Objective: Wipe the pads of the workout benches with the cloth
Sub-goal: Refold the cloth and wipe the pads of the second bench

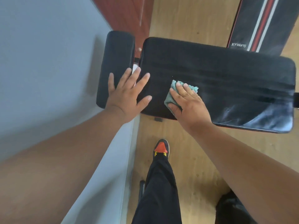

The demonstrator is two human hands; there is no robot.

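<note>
A: Which way does the large black pad (218, 88) run?

B: Its long axis goes left to right across the view, tilted a little so the right end sits lower in the frame. The left end is rounded and lies just beside a smaller black roller pad (117, 62), whose long axis runs top to bottom, roughly at right angles to it.

A: And the cloth?

B: The teal cloth (178, 89) lies bunched on the left part of the large pad, near its near edge. The right hand (189, 102) presses flat on it, fingers spread over the top and thumb tucked at its lower corner: a flat, pressing grip on the cloth rather than a fist.

A: The other hand?

B: The left hand (127, 92) is released, fingers splayed, palm across the gap between roller pad and large pad, grasping nothing.

A: Room to move?

B: To the right, most of this surface is bare, with pale streaks toward the far right end. A grey wall (48, 62) closes the left side just past the roller. A second bench pad (258, 25), black with red and white stripes, angles away at the upper right, its end meeting the large pad's far edge. Wooden floor (194, 151) lies open below the near edge, where a shoe (161, 147) stands
</note>
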